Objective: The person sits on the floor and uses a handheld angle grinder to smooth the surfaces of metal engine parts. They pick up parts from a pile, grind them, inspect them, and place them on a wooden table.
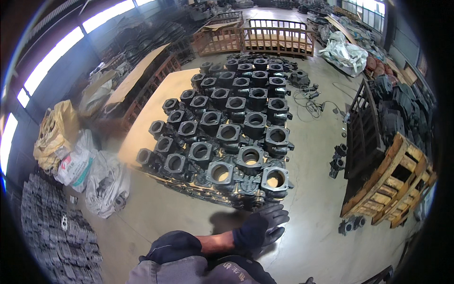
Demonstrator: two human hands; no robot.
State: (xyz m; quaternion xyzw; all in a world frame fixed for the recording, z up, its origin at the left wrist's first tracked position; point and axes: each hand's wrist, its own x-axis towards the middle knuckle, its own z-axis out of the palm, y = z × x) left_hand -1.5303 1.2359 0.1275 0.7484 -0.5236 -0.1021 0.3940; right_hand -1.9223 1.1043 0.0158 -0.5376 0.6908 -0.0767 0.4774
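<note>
My left hand (265, 224), in a dark glove, reaches across in front of me with its fingers stretched out and apart. Nothing is seen in it. It is just below the near right corner of a stack of black metal castings, and I cannot tell whether the fingertips touch it. Closest to the hand stands a casting with a square flange and round bore (275, 179); a similar flanged casting (221, 173) stands to its left. Rows of such castings run away from me on tan sheet board (137, 137). My right hand does not show.
A wooden pallet (390, 182) leans at the right beside a dark slatted crate (364, 128). Cables (309, 104) lie on the floor right of the stack. White sacks (108, 182) and piled dark metal parts (56, 232) are at the left. Brown railed crates (276, 38) stand behind.
</note>
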